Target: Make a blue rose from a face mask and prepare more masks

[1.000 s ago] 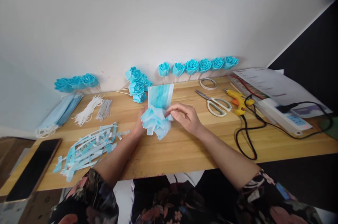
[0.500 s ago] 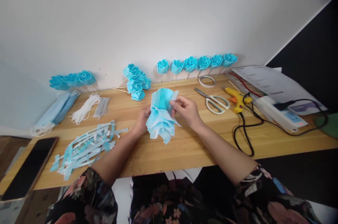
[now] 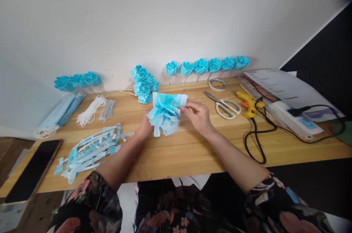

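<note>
A ruffled light-blue fabric flower (image 3: 165, 117), its layers like face-mask material, is held up over the table's middle. My left hand (image 3: 146, 124) grips it from the left; most of its fingers are hidden behind the fabric. With thumb and fingers my right hand (image 3: 198, 115) pinches the right end of a pale blue fabric strip (image 3: 172, 99) spread across the flower's upper side. To the right of that hand lie scissors (image 3: 225, 107) with white handles and a yellow glue gun (image 3: 249, 103) with a black cord.
Finished blue flowers (image 3: 200, 66) on sticks lean along the wall, with more flowers (image 3: 143, 86) in a pile. On the left are face masks (image 3: 62, 112), white ear loops (image 3: 90, 110), grey wire pieces (image 3: 107, 110), cut strips (image 3: 90, 152) and a phone (image 3: 34, 170). A tape roll (image 3: 217, 85) and power strip (image 3: 295, 119) sit right.
The fabric strip now lies wider and flatter across the flower, and the flower has tilted and risen slightly. My right hand has shifted a little right, still pinching the strip.
</note>
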A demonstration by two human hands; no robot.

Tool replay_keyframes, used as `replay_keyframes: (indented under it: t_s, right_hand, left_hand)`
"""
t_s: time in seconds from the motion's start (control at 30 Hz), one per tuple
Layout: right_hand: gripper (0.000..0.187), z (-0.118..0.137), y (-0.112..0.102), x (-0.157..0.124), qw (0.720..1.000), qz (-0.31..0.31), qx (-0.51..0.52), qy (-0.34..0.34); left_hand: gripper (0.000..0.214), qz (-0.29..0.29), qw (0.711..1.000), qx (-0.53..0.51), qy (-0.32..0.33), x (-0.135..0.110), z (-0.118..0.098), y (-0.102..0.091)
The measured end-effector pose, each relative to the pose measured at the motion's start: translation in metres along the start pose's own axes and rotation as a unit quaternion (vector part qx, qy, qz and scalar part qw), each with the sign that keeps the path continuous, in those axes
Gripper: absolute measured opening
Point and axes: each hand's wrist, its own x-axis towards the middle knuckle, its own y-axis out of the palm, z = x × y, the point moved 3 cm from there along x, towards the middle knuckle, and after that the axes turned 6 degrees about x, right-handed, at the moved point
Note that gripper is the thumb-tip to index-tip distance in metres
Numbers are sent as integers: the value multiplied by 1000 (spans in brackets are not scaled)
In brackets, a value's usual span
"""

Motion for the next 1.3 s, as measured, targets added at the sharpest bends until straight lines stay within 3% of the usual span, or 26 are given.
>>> replay_keyframes:
  t_s: [0.1, 0.23, 0.33, 0.4, 0.53, 0.63, 1.0, 1.3]
  right_hand:
    - [31, -4, 0, 1, 997, 45, 60, 3]
    - [100, -17, 10, -2, 978, 128, 138, 85]
    - [119, -22, 16, -4, 967, 116, 155, 164]
    - [112, -22, 17, -3, 953, 92, 191, 217]
    - [65, -24, 15, -2, 919, 62, 259, 289]
    - [46, -26, 11, -2, 911, 37, 265, 315]
    - [34, -24, 9, -2, 939, 15, 186, 290]
    - [37, -23, 9, 1, 958, 8, 194, 209]
  left_hand:
    - [36, -13, 1000, -26, -9, 2, 1, 5]
    - [50, -10, 992, -110, -66, 3, 8, 11]
    - [60, 13, 987, -142, -79, 1, 10, 15]
    - [60, 37, 985, -151, -75, 0, 9, 17]
    - [60, 86, 976, -181, -82, -4, 4, 20]
    - [61, 95, 973, -186, -94, -6, 2, 21]
    - [57, 24, 975, -212, -63, 0, 0, 16]
    - [54, -6, 987, -152, 58, -7, -18, 3]
